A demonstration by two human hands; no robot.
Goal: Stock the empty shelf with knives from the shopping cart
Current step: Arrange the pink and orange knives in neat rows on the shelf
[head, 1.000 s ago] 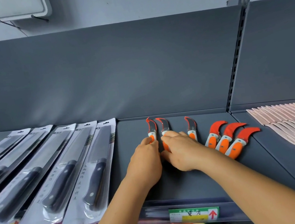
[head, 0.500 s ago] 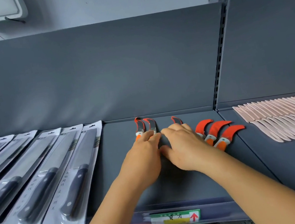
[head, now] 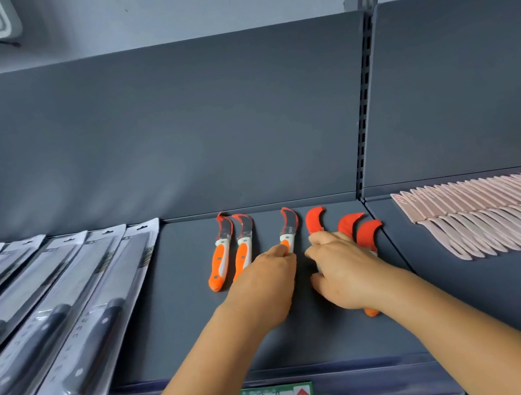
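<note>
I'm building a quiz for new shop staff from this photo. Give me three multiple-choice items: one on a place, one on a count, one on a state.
1. Where do the pink knives lie?
A. On the shelf section to the right of the upright post
B. Under the packaged knives
C. On the lower shelf with the snacks

2. How many curved orange knives are on the shelf?
A. Two
B. Six
C. Ten

3. What is the left hand doing?
A. Hanging idle off the shelf
B. Touching the third orange knife from the left
C. Lifting a packaged knife

Answers: 1 A, they sit past the post; 2 B, six curved blades show; 3 B, its fingertips meet that knife's handle.
</note>
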